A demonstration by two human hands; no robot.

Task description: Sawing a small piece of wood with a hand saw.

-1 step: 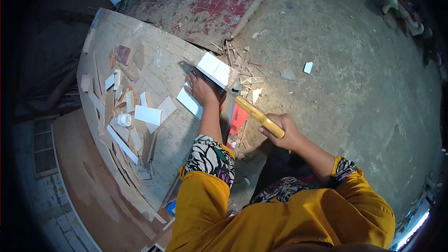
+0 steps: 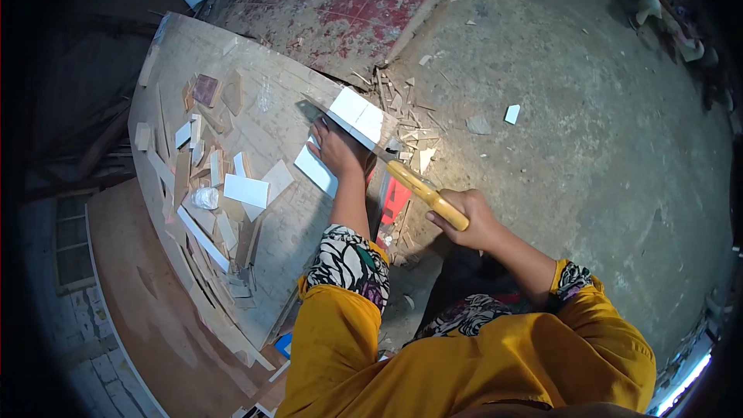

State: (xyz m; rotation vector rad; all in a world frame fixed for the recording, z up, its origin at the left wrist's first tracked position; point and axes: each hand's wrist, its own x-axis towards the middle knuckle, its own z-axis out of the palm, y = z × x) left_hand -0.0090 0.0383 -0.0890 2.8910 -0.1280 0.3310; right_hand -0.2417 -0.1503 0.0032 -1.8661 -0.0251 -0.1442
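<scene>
One handsaw (image 2: pixel 402 175), slightly curved yellow handle (image 2: pixel 428 191), rectangular white piece (image 2: pixel 357 114) alongside.

From where I stand, no lettering, label, brand, number or sign is legible, the only candidates noted being dark marks on a red piece (image 2: pixel 396 200), too small to make out, and a faint broken line across a white-faced board (image 2: pixel 356 114), likewise unreadable.
</scene>
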